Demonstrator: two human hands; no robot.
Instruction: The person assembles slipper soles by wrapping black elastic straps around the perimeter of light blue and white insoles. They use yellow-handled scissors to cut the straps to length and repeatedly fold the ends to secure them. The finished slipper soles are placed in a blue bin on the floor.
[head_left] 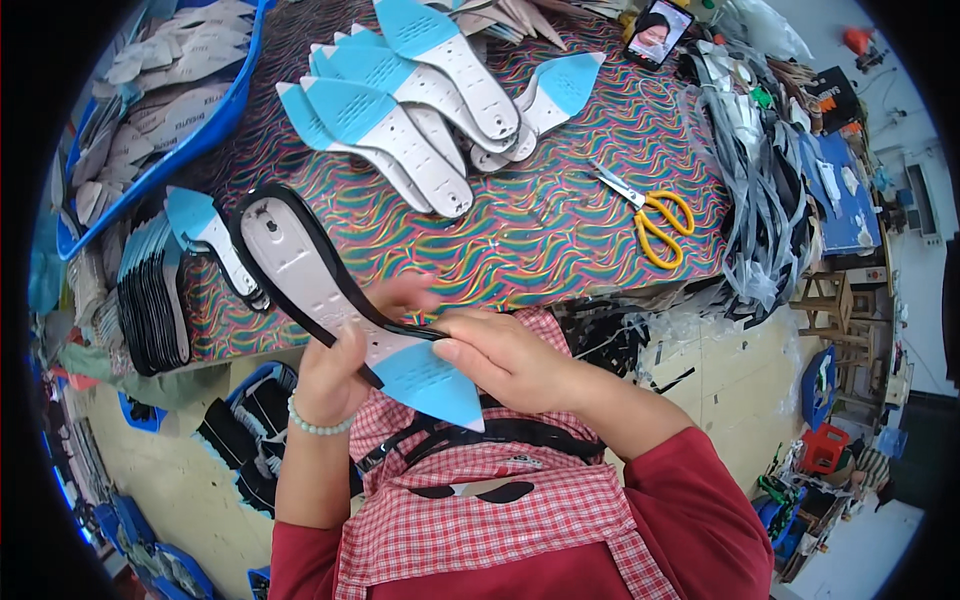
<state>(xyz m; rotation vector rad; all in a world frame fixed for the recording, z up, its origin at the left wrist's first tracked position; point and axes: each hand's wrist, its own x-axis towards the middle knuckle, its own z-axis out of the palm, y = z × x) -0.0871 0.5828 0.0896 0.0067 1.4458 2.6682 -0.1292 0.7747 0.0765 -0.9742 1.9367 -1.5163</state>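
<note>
A white shoe insole (pixel 310 275) with a blue pointed toe is held slanting over the table's near edge, its heel up and to the left. A black edging strip (pixel 335 265) runs round the heel and along both sides, its end hanging loose near the toe. My left hand (pixel 340 375) is wrapped under the insole's middle, thumb on top, some fingers showing beyond the far side. My right hand (pixel 500 355) pinches the strip against the edge where the blue part begins. The tip of the toe lies bare, without strip.
Several blue-toed insoles (pixel 400 110) lie in a pile on the patterned tablecloth (pixel 560 220). Yellow-handled scissors (pixel 640 205) rest at right, beside hanging grey and black strips (pixel 755 190). Black-edged insoles (pixel 150 300) stand stacked at left, near a blue bin (pixel 190 140). A phone (pixel 657 33) stands at the back.
</note>
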